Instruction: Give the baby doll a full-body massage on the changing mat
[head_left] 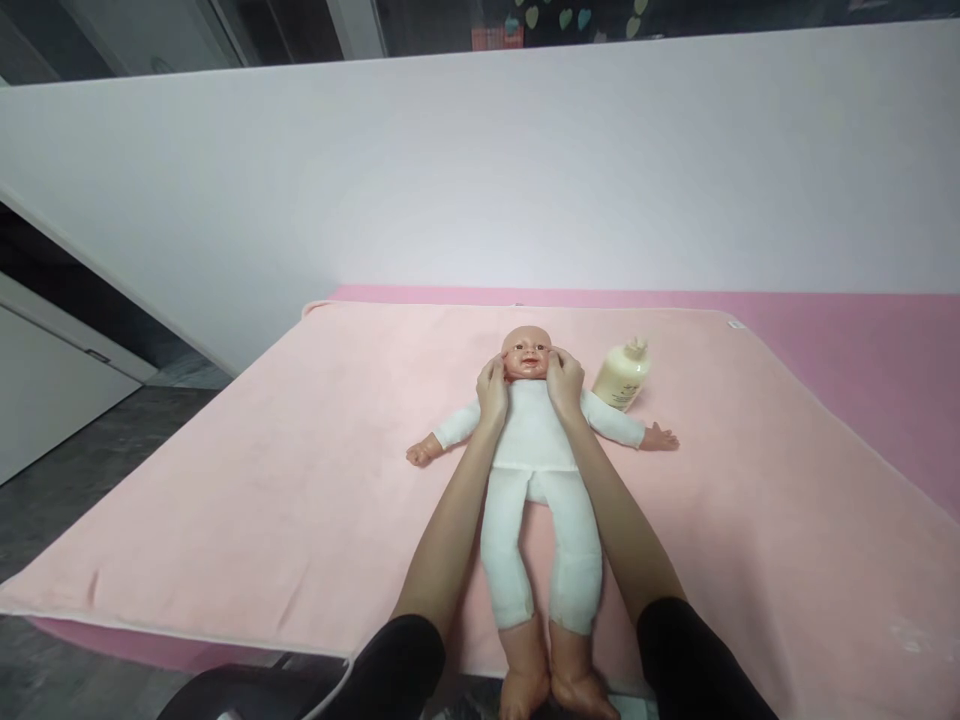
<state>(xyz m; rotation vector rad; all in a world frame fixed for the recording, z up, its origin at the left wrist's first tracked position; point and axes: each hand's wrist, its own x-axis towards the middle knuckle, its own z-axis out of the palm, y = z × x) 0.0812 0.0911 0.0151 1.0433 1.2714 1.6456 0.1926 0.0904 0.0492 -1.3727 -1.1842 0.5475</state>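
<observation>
A baby doll (pixel 534 425) with a white cloth body lies on its back, its head toward the far side and its feet at the near edge. My left hand (pixel 492 390) is closed at the side of the doll's head, with its fingertips at the ear. On the opposite side my right hand (pixel 565 382) is closed in the same way at the other ear. Both ears are mostly hidden by my fingers. The doll's arms are spread outward, and its legs lie between my forearms. Near its arm on the right is a pale yellow pump bottle (pixel 621 376).
Under the doll a light pink blanket (pixel 300 450) covers a pink table surface (pixel 885 370). A white wall panel (pixel 480 180) rises behind the far edge. Dark floor (pixel 45 560) shows at the left, and a dark chair-like shape (pixel 240 692) at the near edge.
</observation>
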